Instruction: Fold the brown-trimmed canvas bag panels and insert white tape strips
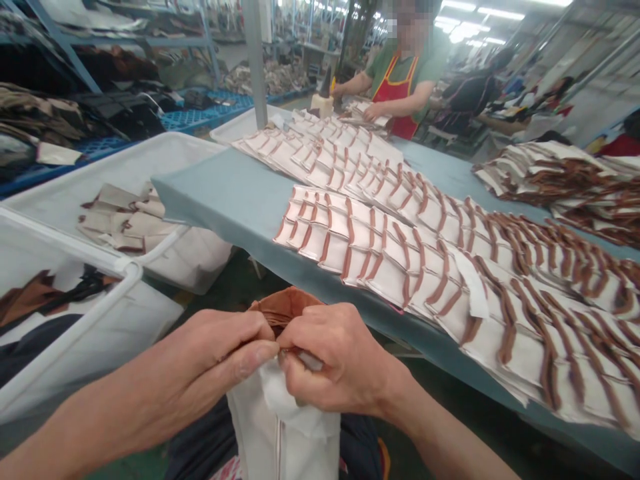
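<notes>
Low in the head view, over my lap, I hold a sewn piece [255, 417] with a white outside and a brown, gathered part showing at its top. A seam runs down the middle of its white side. My left hand [230, 347] pinches the upper edge between thumb and fingers. Right beside it, my right hand [330, 360] is closed on the same edge, its fingertips nearly touching my left thumb. What lies exactly between the fingertips is hidden.
A blue-grey table [215, 190] carries overlapping rows of white pieces with brown edges [370, 247]. To the left stand white plastic bins [165, 327] with fabric pieces inside. Across the table, a person in a red apron [395, 87] handles similar pieces. A metal post [255, 67] rises nearby.
</notes>
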Available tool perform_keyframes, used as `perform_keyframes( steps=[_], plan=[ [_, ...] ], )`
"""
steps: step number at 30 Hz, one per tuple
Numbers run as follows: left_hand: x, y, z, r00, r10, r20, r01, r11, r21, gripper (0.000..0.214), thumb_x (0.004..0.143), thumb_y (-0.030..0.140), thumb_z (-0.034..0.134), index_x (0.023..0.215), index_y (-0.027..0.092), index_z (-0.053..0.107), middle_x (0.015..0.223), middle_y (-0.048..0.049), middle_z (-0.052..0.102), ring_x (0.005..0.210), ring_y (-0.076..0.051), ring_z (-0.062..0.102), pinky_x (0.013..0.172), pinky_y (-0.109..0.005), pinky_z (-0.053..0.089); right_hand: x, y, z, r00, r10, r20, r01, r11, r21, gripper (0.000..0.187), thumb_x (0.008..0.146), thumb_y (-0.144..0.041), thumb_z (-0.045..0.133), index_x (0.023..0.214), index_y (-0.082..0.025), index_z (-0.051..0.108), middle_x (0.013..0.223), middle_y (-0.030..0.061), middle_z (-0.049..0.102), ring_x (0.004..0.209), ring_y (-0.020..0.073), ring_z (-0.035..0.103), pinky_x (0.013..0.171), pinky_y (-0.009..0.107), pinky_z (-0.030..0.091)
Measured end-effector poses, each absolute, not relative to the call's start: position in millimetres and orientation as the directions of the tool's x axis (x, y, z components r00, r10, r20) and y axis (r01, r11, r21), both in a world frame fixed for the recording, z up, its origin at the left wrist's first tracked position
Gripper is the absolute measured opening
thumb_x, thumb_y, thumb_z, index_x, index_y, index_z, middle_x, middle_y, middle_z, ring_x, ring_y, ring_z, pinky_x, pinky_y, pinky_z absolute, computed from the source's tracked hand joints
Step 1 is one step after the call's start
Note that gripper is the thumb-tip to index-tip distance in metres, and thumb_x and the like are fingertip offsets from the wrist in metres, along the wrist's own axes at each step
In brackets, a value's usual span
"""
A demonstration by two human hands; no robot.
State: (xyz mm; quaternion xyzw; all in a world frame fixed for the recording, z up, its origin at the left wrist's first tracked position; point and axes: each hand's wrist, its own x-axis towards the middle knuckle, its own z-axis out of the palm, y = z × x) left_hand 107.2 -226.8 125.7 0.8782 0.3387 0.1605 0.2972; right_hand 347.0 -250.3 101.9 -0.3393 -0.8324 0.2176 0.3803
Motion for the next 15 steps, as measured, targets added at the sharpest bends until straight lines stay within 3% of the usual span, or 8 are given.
perform_keyframes(
  steps=[7,12,15],
  plan=[
    [122,-220,129,0.846,0.533,0.016,0.300,-0.501,0.812,0.043,0.109,0.039,0.061,0.072,0.022,0.048,0.065,0.0107,0.050,0.058,-0.008,0.047,0.055,-0.021,0.033,352,-268,119,-0.583,0.682,0.442,0.412,0.717,-0.563,0.022,0.099,-0.012,0.058,0.081,-0.019,0.068,0.076,-0.0002,0.077,0.063,0.0130,0.063,0.064,0.028,0.044],
    [120,-227,135,0.851,0.520,-0.079,0.389,-0.521,0.760,0.030,0.104,0.026,0.065,0.076,0.022,0.055,0.071,0.0084,0.060,0.062,-0.009,0.055,0.056,-0.022,0.034,356,-274,132,-0.704,0.676,0.217,0.501,0.690,-0.523,0.019,0.102,-0.015,0.064,0.083,-0.019,0.068,0.078,0.0001,0.076,0.069,0.0150,0.068,0.066,0.031,0.044],
    [120,-232,135,0.860,0.511,-0.021,0.395,-0.638,0.661,0.031,0.107,0.025,0.059,0.077,0.023,0.053,0.072,0.0061,0.065,0.060,-0.011,0.058,0.055,-0.025,0.036,354,-275,137,-0.742,0.669,0.050,0.553,0.651,-0.520,0.011,0.098,-0.014,0.067,0.089,-0.020,0.068,0.083,0.0001,0.077,0.075,0.0166,0.071,0.066,0.032,0.044]
  ],
)
